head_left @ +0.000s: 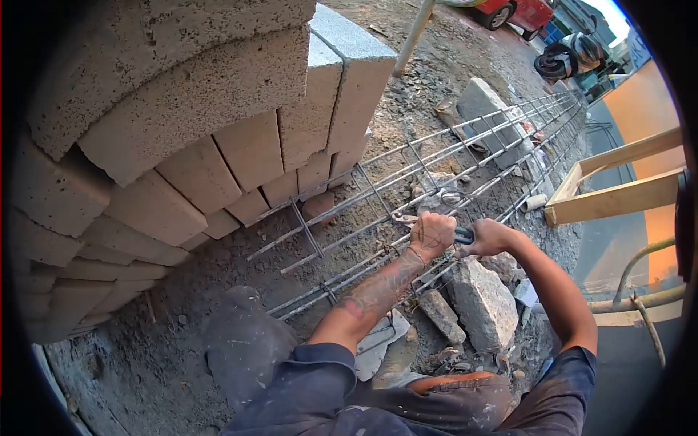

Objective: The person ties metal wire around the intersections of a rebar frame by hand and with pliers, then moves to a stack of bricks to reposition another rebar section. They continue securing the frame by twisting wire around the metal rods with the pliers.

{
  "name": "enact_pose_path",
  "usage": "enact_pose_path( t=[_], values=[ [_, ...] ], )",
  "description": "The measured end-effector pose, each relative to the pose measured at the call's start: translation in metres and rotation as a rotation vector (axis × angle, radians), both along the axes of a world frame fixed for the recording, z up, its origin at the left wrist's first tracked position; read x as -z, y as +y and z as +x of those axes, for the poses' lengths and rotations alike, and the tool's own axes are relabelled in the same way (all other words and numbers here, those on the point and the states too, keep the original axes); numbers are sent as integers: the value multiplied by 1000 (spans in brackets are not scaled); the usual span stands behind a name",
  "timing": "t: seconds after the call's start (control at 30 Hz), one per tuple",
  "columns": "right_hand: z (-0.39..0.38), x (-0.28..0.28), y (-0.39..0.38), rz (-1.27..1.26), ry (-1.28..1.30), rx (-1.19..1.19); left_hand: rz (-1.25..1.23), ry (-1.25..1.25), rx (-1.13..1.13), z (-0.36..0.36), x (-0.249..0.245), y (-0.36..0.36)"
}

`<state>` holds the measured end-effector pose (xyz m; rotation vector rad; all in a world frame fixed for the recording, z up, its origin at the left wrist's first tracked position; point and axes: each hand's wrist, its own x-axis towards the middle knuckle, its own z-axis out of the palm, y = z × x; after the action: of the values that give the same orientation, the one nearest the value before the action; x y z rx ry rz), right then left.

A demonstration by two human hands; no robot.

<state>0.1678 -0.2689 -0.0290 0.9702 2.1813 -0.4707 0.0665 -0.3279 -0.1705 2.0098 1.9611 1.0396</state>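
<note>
My left hand (434, 234) is closed around a pair of pincers (406, 219), whose metal jaws point left beyond my fist. Dark handles (463, 235) show on the other side of it, and my right hand (483, 238) has its fingers wrapped round their ends. Beneath both hands lies a long rebar cage (425, 171) of thin steel bars and square stirrups (307, 225). The jaws are close to one of the cage's bars; whether they bite on wire is too small to tell.
Stacked concrete blocks (254, 149) rise on the left. Rubble lies under the cage, with a large broken chunk (483, 305) below my hands and a slab (494, 120) farther off. A wooden frame (618, 196) stands right; a motorcycle (571, 57) and red car (512, 13) are behind.
</note>
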Motion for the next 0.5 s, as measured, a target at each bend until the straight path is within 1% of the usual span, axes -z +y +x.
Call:
enact_pose_path(
  t=[0.03,0.07,0.1,0.17,0.2,0.23,0.3,0.33,0.37,0.4,0.43,0.47,0.5],
  values=[
    [-6,-5,6,-337,-151,279,88,37,53,-2,2,-6],
    [-1,-5,8,-640,-51,607,181,72,109,-4,0,-12],
    [1,-1,4,-639,-55,607,181,69,108,-7,-4,-17],
    [8,14,-10,-1047,251,903,418,-98,113,-16,-12,-22],
    [13,19,-13,-1152,260,1018,531,-175,104,-17,-10,-25],
    [18,23,-23,-1042,281,1080,527,-190,97,-18,-7,-28],
    [-12,1,-55,-394,92,575,516,-128,214,-30,-15,-36],
    [-13,4,-63,-391,81,584,309,-139,316,-36,-22,-38],
    [-11,9,-69,-99,103,278,312,-154,322,-41,-34,-38],
    [-11,11,-74,189,122,-33,29,-53,413,-47,-45,-37],
    [-15,12,-76,194,118,-27,-252,58,497,-54,-50,-33],
    [-19,12,-79,255,55,29,-164,51,554,-56,-44,-28],
    [-22,12,-82,316,-6,83,-162,44,558,-54,-36,-29]
  ],
)
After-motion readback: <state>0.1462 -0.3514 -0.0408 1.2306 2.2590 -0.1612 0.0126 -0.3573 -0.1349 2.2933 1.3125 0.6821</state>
